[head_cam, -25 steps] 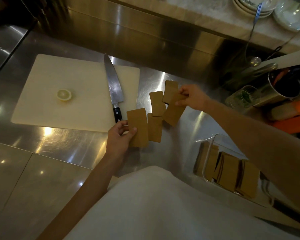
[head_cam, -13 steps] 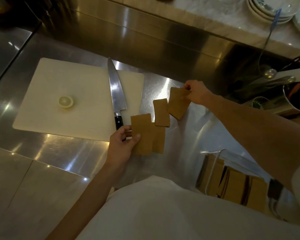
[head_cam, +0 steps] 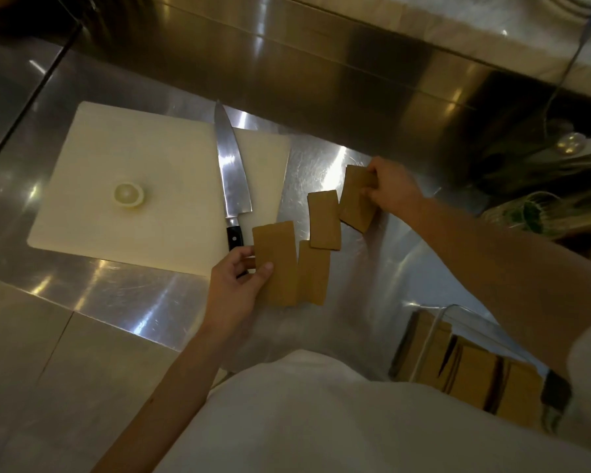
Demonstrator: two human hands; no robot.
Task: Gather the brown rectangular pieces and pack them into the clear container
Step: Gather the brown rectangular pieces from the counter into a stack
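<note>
Several brown rectangular pieces lie on the steel counter. My left hand grips the nearest brown piece by its left edge. A second piece lies partly under it, and a third piece rests just beyond. My right hand pinches a small stack of brown pieces at its far end, tilted over the counter. The clear container stands at the lower right, with several brown pieces upright inside; my right arm hides part of it.
A white cutting board at the left carries a half lemon. A chef's knife lies along the board's right edge, handle near my left hand. Utensils and a glass crowd the far right. A steel backsplash rises behind.
My right hand slid its stacked pieces slightly nearer, now gripping the far end. My left hand stays on the nearest piece. The view has shifted left.
</note>
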